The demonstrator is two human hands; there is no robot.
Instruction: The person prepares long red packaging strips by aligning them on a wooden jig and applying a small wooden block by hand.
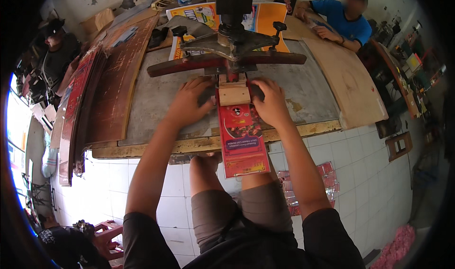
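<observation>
Taking the wooden block as the middle of the dial, with twelve straight ahead of the seated person, I see a long red printed packaging strip running out toward six. Its far end lies under the block; its near end juts past the edge of the counter, over the person's lap. It looks glossy and flat: a round emblem near the block, then a picture of food, a purple label with pale lettering, and yellow print at the near end. Whether it is one layer or several, I cannot tell.

At nine, the left hand has its grip released, fingers reaching forward. At three, the right hand sits close beside the block, its grip loose too; I can't tell whether it touches. A cast-metal screw press looms at twelve. Similar red printed pieces lie on the floor between four and five.
</observation>
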